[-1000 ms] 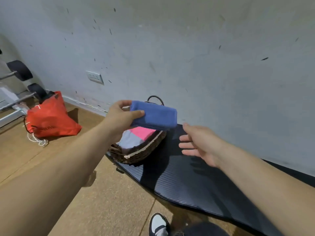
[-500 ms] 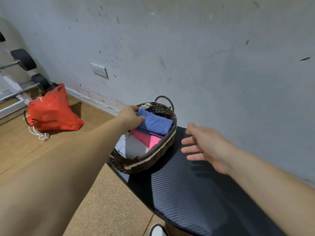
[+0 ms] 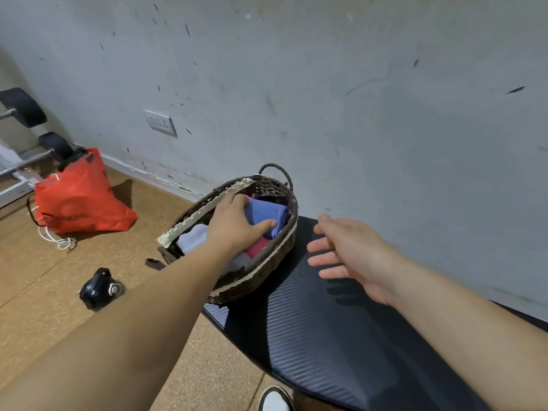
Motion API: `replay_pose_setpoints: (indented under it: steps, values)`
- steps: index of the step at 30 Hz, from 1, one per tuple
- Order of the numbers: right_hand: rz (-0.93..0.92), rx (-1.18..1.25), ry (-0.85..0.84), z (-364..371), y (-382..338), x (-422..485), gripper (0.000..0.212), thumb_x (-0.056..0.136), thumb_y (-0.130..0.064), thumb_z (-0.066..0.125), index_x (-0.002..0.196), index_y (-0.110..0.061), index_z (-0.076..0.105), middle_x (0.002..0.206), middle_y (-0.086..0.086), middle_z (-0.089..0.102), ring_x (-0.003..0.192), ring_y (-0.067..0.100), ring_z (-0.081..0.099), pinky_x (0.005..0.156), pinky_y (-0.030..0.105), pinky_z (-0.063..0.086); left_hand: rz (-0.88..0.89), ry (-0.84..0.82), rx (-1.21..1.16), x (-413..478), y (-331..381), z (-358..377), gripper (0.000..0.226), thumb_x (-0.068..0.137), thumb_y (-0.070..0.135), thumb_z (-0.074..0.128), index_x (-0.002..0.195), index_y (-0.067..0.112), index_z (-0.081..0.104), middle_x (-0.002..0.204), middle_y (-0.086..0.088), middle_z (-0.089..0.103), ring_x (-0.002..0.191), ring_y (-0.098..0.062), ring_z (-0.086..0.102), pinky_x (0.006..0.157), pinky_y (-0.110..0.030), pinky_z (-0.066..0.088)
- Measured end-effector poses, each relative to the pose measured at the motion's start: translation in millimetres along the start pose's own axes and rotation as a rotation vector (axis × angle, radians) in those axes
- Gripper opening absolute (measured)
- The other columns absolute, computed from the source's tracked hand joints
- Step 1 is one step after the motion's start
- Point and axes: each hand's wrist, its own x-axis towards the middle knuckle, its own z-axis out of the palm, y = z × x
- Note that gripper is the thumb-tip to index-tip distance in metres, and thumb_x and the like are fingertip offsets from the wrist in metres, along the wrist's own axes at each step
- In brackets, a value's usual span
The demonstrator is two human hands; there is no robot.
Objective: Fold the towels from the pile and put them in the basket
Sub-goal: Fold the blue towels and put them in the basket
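Scuffed grey wall (image 3: 355, 84) backs a black padded bench (image 3: 311, 336), with a wicker basket (image 3: 267, 268) sitting on its 10 o'clock end. My left hand (image 3: 234, 223) reaches inside, thumb and fingers curled round a folded blue towel (image 3: 267, 212) at the basket's 1 o'clock end, beside a pink towel (image 3: 256, 247) and a pale grey towel (image 3: 192, 238). My right hand (image 3: 350, 256) hovers at the basket's 3 o'clock, fingers straight and spread, holding nothing. A red bag (image 3: 77, 200) lies at 9 o'clock.
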Motion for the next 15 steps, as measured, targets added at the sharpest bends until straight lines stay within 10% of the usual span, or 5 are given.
replay_pose_setpoints:
  steps: [15]
  values:
    - [-0.086, -0.005, 0.075, -106.6, 26.6, -111.9, 0.035, 0.104, -0.047, 0.051, 0.114, -0.018, 0.068, 0.104, 0.005, 0.078, 0.092, 0.021, 0.078, 0.090, 0.046, 0.062, 0.119, -0.029, -0.549, -100.9, 134.7, -27.4, 0.041, 0.087, 0.048, 0.076, 0.122, 0.030, 0.065, 0.113, 0.012, 0.069, 0.106, -0.004, 0.065, 0.093, -0.029, 0.054]
